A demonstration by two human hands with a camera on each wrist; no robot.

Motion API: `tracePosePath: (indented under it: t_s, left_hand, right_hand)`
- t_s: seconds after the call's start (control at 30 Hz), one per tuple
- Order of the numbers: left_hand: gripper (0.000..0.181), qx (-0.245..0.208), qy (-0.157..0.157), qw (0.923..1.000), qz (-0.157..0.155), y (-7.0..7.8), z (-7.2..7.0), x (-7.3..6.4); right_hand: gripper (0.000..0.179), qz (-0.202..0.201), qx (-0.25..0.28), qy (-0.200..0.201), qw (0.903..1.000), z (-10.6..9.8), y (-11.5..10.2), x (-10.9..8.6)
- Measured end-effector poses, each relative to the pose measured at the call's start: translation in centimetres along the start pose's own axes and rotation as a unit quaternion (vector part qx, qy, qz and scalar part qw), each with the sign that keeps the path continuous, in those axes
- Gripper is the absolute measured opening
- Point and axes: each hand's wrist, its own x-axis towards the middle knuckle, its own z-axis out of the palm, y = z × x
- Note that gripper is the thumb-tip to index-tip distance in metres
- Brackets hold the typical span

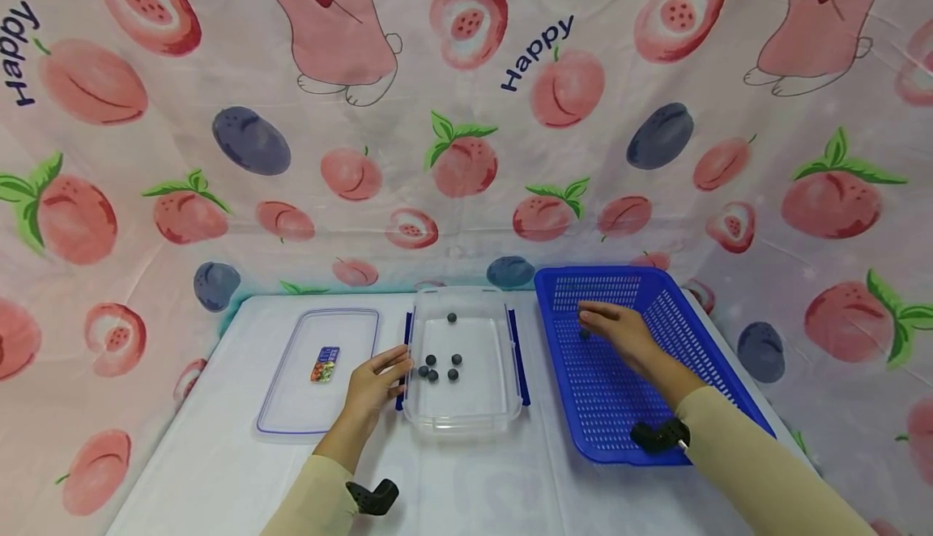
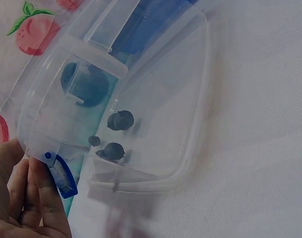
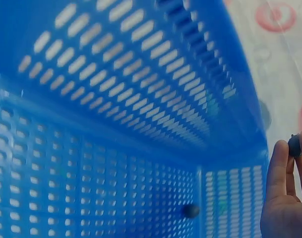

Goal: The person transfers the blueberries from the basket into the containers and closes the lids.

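Observation:
A clear plastic container (image 1: 466, 414) holds several blueberries (image 1: 453, 374) on its bottom. My left hand (image 1: 373, 386) grips its left side; in the left wrist view, thumb and fingers pinch the rim beside a blue clasp (image 2: 65, 176). Over the left part of the blue basket (image 1: 583, 439) is my right hand (image 1: 619, 329). The right wrist view shows that hand pinching one blueberry (image 3: 294, 145) between thumb and fingertips. Another blueberry (image 3: 191, 210) lies inside the basket, below the hand.
A clear lid (image 1: 291, 406) with a blue seal line and a small colourful label lies left of the container. White cloth (image 1: 466, 487) covers the table. A fruit-print curtain (image 1: 466, 236) hangs behind it and at both sides.

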Motion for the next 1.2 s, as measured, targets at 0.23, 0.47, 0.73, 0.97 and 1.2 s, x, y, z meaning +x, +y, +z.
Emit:
tracePosePath:
  t_s: [0.23,0.47,0.73,0.97,1.2]
  left_hand:
    - [0.042,0.003,-0.001,1.0000,0.003,-0.2,0.0,0.0]
    - [0.043,0.001,0.001,1.0000,0.002,-0.1,0.0,-0.1]
    - [0.044,0.000,0.000,1.0000,0.000,-0.1,-0.1,-0.1]
    - [0.044,-0.001,-0.003,1.0000,-0.003,0.1,-0.1,-0.2]
    - [0.044,-0.001,0.000,1.0000,0.000,-0.4,-0.2,0.1]
  right_hand:
    - [0.054,-0.025,0.009,-0.024,0.9994,1.6,-1.6,-0.7]
    - [0.050,-0.031,0.020,-0.040,0.9985,3.5,-2.7,-1.3]
    - [0.047,-0.027,0.003,-0.057,0.9980,5.4,-3.5,-1.6]
    - [0.044,-0.026,0.005,-0.079,0.9965,7.1,-4.1,-1.6]
    - [0.041,-0.005,0.006,-0.099,0.9951,9.5,-4.7,-1.6]
